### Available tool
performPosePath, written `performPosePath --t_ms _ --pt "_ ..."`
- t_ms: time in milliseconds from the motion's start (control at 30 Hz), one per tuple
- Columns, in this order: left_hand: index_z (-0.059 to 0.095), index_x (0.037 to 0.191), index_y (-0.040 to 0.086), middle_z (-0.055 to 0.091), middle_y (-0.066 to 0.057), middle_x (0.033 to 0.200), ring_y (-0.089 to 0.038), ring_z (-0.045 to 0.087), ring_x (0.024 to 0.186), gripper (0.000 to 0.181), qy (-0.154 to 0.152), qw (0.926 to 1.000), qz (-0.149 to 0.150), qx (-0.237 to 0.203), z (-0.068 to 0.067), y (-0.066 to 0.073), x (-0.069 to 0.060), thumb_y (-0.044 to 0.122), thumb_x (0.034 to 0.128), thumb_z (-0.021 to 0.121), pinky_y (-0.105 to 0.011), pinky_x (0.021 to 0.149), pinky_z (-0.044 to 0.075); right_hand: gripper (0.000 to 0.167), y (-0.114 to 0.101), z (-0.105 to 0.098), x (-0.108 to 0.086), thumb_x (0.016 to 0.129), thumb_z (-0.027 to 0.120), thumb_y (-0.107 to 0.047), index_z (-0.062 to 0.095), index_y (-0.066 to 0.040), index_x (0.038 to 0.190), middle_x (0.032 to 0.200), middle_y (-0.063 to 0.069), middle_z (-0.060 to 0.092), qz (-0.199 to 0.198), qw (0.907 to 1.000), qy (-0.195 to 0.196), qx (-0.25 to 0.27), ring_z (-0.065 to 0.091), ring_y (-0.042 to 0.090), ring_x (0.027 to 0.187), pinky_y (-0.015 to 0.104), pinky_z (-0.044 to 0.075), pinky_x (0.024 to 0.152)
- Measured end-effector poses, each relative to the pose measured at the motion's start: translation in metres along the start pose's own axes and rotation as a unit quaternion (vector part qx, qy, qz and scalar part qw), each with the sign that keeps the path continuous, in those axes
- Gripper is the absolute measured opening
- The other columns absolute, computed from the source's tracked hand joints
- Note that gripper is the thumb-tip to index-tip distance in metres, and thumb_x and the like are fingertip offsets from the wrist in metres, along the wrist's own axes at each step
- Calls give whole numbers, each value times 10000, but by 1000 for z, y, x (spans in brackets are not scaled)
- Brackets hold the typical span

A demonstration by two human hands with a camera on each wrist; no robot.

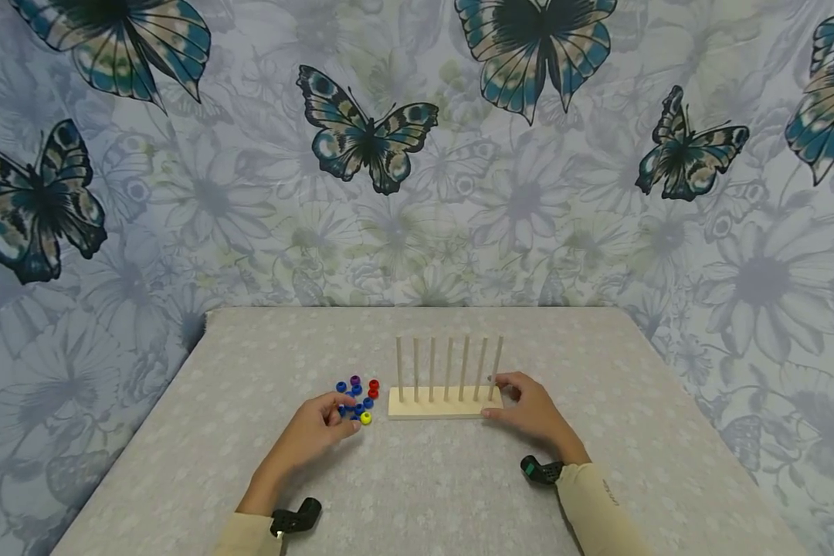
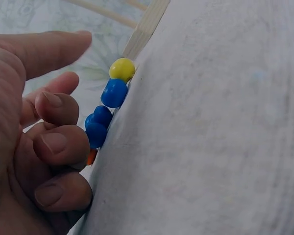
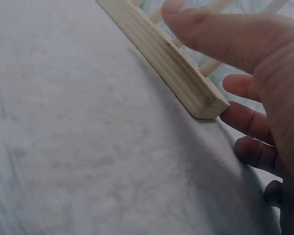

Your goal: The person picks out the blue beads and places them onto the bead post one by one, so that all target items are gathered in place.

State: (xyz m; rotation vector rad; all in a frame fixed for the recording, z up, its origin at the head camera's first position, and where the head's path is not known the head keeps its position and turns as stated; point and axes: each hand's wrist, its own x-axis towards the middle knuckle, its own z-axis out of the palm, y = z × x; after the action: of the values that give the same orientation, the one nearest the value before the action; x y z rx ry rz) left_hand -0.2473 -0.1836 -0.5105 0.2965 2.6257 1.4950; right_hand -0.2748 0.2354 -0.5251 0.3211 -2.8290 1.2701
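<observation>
Pale patterned surface (image 1: 452,494). Seven-peg wooden stand (image 1: 445,414), upright: could skew if the right grip (image 1: 531,407), clasping its right end, pushes unevenly. Left grip (image 1: 311,426): loosely bent, nothing visibly held. Beads (image 1: 357,390), left of stand: might roll if nudged; count unclear to me, some masked by fingers.

blue beads (image 1: 359,409): partly behind left fingers (image 1: 332,398) | wooden base (image 3: 169,68): cropped, wrist views

From above and behind the hands (image 1: 311,429), the head view faces forward and down; each wrist view looks closely past one; all share the pegged base (image 1: 445,412).
</observation>
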Motion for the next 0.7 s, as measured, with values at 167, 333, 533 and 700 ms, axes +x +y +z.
performPosePath --t_ms 167,333,533,700 --pt "684 1159 175 445 41 642 -66 361 532 372 -121 9998 -32 137 -5 -7 -2 292 834 820 -209 487 326 700 3 9 2 663 897 -540 668 -240 1253 1242 -20 643 -79 9998 184 -45 586 206 1091 427 492 938" --pt "703 1091 222 452 50 633 -65 375 539 304 82 9994 -44 322 0 -9 1 228 815 829 -217 515 334 648 9 5 3 653 907 -527 685 -268 1204 1176 -40 654 -295 9991 300 -80 562 163 1014 376 468 888" --pt "717 1076 226 460 52 634 -71 395 547 262 123 9980 -132 603 5 -10 2 226 832 815 -224 508 339 651 13 4 1 652 913 -512 685 -266 1209 1170 -46 650 -254 9992 288 -74 571 159 1036 391 476 913" --pt "733 1041 231 452 56 620 -73 388 541 223 266 9961 -183 817 7 -12 2 236 833 814 -227 509 329 670 14 7 1 673 893 -534 674 -257 1242 1182 -42 647 -245 9993 244 -155 559 155 1034 380 471 908"
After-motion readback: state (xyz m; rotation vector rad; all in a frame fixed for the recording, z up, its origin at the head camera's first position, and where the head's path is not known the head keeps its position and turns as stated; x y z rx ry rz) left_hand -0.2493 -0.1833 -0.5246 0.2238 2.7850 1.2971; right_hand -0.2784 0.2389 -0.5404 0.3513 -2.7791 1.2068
